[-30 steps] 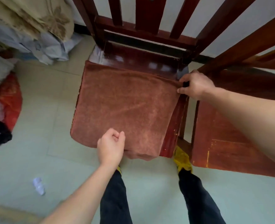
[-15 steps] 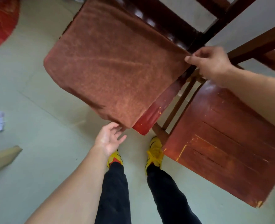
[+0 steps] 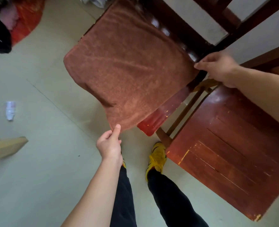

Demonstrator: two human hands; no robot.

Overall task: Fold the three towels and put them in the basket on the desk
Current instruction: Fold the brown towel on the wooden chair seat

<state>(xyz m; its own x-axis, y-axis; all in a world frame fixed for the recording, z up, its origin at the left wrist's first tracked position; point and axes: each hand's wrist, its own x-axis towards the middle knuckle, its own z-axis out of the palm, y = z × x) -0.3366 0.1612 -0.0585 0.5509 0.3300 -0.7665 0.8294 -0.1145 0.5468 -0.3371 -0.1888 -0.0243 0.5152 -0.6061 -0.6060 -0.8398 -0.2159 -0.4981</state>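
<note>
Towel (image 3: 129,69): rust-brown cloth, matt, with a short fuzzy nap. Chair seat (image 3: 176,36) under the towel: dark wood, glossy lacquer, chipped along its red front edge. Second chair seat (image 3: 234,145) right of the towel: red-brown wooden boards, duller, scratched. Floor (image 3: 37,161) left of the towel: pale, smooth tiles.

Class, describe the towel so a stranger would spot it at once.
Start at the two wooden chairs. On the left chair lies the rust-brown towel, its corners pinched by the left hand and right hand. Only it is soft and fuzzy, not glossy wood.
</note>
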